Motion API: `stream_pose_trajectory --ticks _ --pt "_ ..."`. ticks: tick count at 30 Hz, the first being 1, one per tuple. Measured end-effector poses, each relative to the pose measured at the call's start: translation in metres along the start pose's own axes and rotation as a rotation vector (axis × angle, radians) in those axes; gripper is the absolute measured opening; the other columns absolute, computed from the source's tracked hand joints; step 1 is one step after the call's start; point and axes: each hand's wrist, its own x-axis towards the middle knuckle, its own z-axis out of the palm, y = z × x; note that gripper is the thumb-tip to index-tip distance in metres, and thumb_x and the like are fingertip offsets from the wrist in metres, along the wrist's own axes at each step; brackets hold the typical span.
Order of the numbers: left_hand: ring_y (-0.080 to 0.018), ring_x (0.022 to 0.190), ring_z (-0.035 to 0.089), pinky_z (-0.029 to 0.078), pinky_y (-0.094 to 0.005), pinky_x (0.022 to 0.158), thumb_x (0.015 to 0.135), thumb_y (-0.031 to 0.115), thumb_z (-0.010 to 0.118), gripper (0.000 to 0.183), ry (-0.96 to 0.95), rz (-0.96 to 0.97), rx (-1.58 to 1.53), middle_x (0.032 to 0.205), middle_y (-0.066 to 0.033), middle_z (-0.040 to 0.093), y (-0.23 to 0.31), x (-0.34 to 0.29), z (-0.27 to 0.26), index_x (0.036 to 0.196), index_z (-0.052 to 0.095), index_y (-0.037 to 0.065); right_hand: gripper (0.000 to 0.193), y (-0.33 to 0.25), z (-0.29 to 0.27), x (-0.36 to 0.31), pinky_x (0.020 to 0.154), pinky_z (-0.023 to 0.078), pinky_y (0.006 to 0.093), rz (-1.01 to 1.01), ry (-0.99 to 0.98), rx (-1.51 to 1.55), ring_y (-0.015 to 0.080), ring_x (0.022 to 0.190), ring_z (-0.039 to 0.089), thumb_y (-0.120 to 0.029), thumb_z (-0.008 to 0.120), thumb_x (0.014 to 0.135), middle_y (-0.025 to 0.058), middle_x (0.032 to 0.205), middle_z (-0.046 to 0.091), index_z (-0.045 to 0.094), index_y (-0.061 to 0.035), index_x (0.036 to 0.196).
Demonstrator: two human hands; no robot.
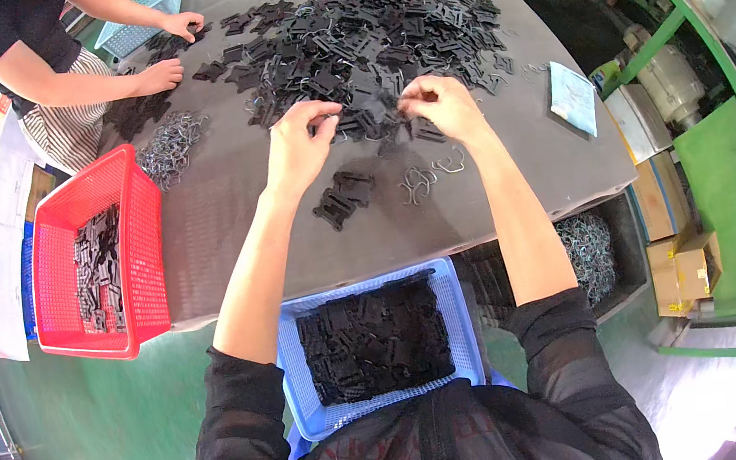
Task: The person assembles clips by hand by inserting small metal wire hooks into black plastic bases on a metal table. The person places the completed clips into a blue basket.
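Both my hands are over the near edge of a large heap of flat black plastic pieces (414, 28), mixed with thin metal hooks. My left hand (300, 145) is closed, thumb and forefinger curled together at the heap; what it pinches, if anything, is too small to name. Opposite it, my right hand (447, 107) is also closed in a pinch, with something small and blurred at its fingertips. Dark blurred pieces lie between the two hands. Below them on the table are a small cluster of black pieces (344, 197) and several loose bent metal hooks (423, 182).
A blue basket (470, 329) of black pieces stands against my body. At the left is a red basket (145, 263) with more pieces, beside a pile of metal hooks (172, 148). Another person's hands (171, 59) work at far left. A light-blue packet (572, 99) lies right.
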Motion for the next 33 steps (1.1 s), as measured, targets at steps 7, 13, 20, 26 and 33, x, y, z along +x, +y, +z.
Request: stream_pose_trajectory --ticks 7,13,20,26,33 --pt "-0.0206 0.083 0.065 0.051 -0.031 0.072 0.078 0.015 0.071 0.021 -0.026 0.059 -0.079 0.093 -0.0111 0.066 0.035 0.016 0.014 0.096 0.069 0.003 0.017 -0.04 0.01 -0.013 0.064 0.042 0.0215 0.116 0.049 0.429 0.0062 0.07 0.052 -0.013 0.075 0.077 -0.0016 0.077 0.06 0.068 -0.0026 0.088" --pt "-0.0161 0.079 0.066 0.051 -0.0299 0.07 0.082 0.017 0.066 0.019 -0.001 -0.002 -0.166 0.086 -0.0098 0.069 0.028 0.024 0.011 0.095 0.069 0.003 0.015 -0.019 0.036 -0.023 0.055 0.037 0.0188 0.371 0.067 1.224 0.0063 0.065 0.05 -0.013 0.064 0.088 -0.004 0.079 0.058 0.06 -0.0127 0.102" --pt "-0.021 0.069 0.066 0.051 -0.0305 0.066 0.079 0.014 0.067 0.016 -0.162 0.042 0.035 0.078 -0.0119 0.068 0.024 0.012 0.02 0.089 0.068 0.002 0.018 -0.004 0.058 -0.033 0.058 0.039 0.0223 0.447 0.054 1.56 0.0099 0.072 0.054 -0.02 0.066 0.087 -0.0048 0.081 0.058 0.06 -0.0145 0.103" --pt "-0.0258 0.081 0.062 0.049 -0.0396 0.071 0.08 0.017 0.057 0.011 -0.208 0.36 0.535 0.079 -0.0066 0.062 0.03 0.02 0.011 0.08 0.062 0.007 0.022 -0.018 0.025 -0.041 0.064 0.04 0.0232 0.429 0.132 0.651 0.0074 0.077 0.055 -0.023 0.065 0.087 -0.0031 0.085 0.061 0.066 -0.0113 0.106" --pt "-0.0241 0.088 0.057 0.045 -0.0387 0.074 0.079 0.019 0.061 0.009 -0.251 0.525 0.696 0.085 -0.0032 0.061 0.025 0.024 -0.017 0.082 0.061 0.01 0.022 -0.003 0.018 -0.055 0.075 0.047 0.0282 0.19 0.053 0.17 0.0143 0.079 0.059 -0.018 0.065 0.081 0.0048 0.088 0.065 0.069 -0.0051 0.1"
